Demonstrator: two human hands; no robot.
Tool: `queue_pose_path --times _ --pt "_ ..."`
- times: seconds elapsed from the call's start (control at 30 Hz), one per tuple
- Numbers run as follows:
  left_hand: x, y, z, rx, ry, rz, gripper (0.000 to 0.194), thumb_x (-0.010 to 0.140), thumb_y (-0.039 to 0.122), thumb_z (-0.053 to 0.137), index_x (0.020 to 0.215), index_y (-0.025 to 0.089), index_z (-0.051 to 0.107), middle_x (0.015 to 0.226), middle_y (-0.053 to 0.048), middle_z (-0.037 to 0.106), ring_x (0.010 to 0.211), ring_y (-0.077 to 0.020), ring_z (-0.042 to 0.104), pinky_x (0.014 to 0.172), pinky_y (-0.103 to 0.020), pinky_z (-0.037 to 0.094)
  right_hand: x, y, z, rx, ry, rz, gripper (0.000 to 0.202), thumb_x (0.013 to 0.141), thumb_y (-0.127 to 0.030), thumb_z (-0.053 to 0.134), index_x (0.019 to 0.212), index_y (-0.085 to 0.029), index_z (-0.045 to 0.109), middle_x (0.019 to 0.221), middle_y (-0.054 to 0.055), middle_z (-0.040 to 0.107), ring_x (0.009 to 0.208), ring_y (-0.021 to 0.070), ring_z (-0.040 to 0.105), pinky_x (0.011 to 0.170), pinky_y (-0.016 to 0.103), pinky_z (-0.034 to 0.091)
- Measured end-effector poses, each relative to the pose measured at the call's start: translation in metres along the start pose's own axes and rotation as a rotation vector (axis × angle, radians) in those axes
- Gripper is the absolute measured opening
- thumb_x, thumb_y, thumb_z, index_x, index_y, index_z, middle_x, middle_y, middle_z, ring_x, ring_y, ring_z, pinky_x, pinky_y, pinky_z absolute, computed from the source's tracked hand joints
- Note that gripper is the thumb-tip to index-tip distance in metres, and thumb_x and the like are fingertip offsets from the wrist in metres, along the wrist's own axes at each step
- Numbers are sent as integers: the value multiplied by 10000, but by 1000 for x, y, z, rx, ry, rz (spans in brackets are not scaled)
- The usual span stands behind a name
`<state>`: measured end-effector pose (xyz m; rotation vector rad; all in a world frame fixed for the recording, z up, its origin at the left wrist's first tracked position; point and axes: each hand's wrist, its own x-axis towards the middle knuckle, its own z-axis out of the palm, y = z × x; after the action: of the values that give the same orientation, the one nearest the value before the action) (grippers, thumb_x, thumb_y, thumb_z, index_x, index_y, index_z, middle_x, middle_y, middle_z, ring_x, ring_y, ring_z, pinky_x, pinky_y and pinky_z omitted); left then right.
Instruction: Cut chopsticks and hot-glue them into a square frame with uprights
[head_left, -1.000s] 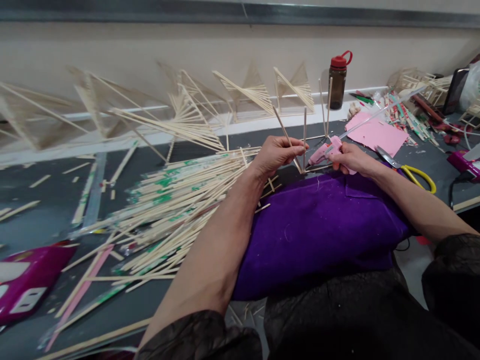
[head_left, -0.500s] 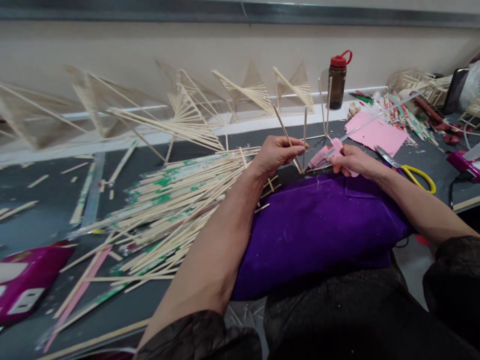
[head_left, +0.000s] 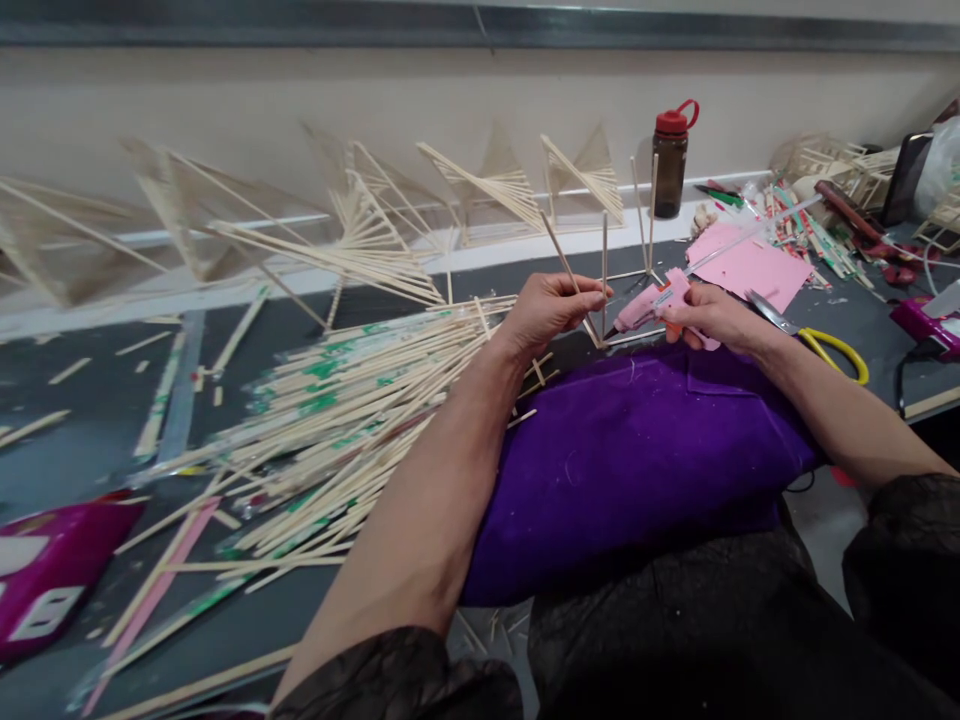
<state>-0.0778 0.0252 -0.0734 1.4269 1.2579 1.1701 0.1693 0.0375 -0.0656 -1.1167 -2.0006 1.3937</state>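
Note:
My left hand [head_left: 556, 308] is closed, pinching thin wooden sticks [head_left: 561, 250] that stand at a corner of a small stick frame [head_left: 636, 338]. My right hand [head_left: 705, 315] grips a pink glue gun [head_left: 651, 302]. The gun's nozzle points left and sits at that corner, by the feet of the sticks; whether it touches the wood I cannot tell. More uprights [head_left: 654, 215] rise from the frame's far corner. Purple cloth [head_left: 630, 470] lies in front of me, below both hands.
A heap of wooden sticks [head_left: 375, 420] covers the table on the left. Twisted stick models [head_left: 495, 190] line the wall. Behind the frame stands a bottle [head_left: 670, 165] with a red cap. Yellow-handled scissors [head_left: 829, 350] and pink paper [head_left: 750, 262] lie to the right.
The glue gun is tilted slightly more, its rear raised a little, with the nozzle still at the corner. My left hand keeps its pinch. The whole view has shifted slightly.

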Motion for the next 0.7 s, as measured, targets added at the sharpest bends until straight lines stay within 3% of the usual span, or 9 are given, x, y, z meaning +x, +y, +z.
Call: queue_pose_path --times 0.23,0.53,0.7 --pt "0 -6 0 34 -24 -14 224 619 319 788 778 161 801 561 -3 562 467 -58 316 472 -266 181 -2 3 -7 -36 75 -24 288 913 -353 584 688 -177 621 504 11 524 445 98 421 439 257 307" --pt "-2 -6 -6 41 -24 -38 247 609 299 801 818 167 791 644 -5 594 493 -63 379 498 -264 255 -2 6 -10 -17 74 10 259 909 -372 616 728 -187 617 529 4 537 440 95 418 431 254 289" --pt "-3 -5 -13 -27 1 -33 303 605 318 816 865 164 786 605 12 573 468 -56 348 470 -262 217 -7 3 -16 15 89 -30 267 902 -389 609 734 -182 627 551 13 575 469 101 448 439 250 301"
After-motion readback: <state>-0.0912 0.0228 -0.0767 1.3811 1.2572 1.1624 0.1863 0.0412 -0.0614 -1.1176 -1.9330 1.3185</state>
